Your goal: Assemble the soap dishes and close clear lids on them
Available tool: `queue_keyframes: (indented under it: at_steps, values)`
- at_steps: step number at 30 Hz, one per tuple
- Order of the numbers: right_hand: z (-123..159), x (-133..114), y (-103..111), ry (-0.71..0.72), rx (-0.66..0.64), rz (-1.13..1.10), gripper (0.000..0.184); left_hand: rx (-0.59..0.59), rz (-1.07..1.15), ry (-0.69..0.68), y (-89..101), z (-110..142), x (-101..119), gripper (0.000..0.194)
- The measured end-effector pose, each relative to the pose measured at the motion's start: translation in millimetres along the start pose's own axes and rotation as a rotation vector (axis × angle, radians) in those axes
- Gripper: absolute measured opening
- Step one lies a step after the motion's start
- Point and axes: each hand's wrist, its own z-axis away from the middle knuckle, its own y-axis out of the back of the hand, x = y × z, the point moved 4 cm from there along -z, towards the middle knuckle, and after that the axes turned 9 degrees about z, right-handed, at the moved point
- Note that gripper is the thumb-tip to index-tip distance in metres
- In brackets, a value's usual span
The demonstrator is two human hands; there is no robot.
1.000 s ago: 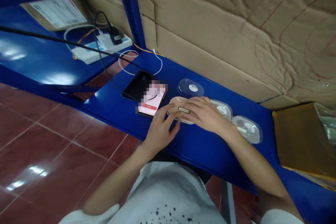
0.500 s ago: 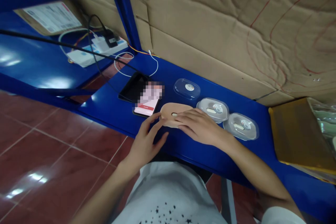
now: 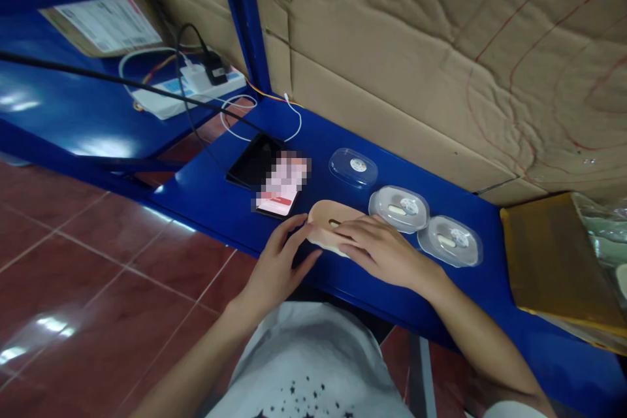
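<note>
While the peach box [image 3: 321, 214] lay just right of the phone [image 3: 279, 199], long axis leading away, your right hand [image 3: 385, 245] grasped its far half and your left hand [image 3: 274, 261], loosely spread, touched its phone-side end.

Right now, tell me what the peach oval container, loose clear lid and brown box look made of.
Peach oval container: probably matte plastic; smooth, even color, no visible grain.
Loose clear lid: likely thin, glossy plastic; the blue tabletop shows through.
Brown box: seemingly cardboard, smooth finish; flat side, yellowish edge perhaps taped.
</note>
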Motion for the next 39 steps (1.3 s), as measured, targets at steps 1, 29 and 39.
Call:
queue_keyframes:
  at_steps: [1, 29, 39]
  values:
    - [1, 0, -1, 0.005, -0.003, -0.027, 0.031, -0.004, 0.001, 0.001, -0.3, 1, 0, 0.062]
    - [-53, 45, -8, 0.015, -0.070, 0.156, 0.026, 0.158, -0.459, 0.062, 17.1, -36, -24, 0.052]
    - [-6, 56, 26, -0.056, 0.032, 0.145, 0.033, -0.069, -0.328, -0.202, 1.0, -17, 19, 0.045]
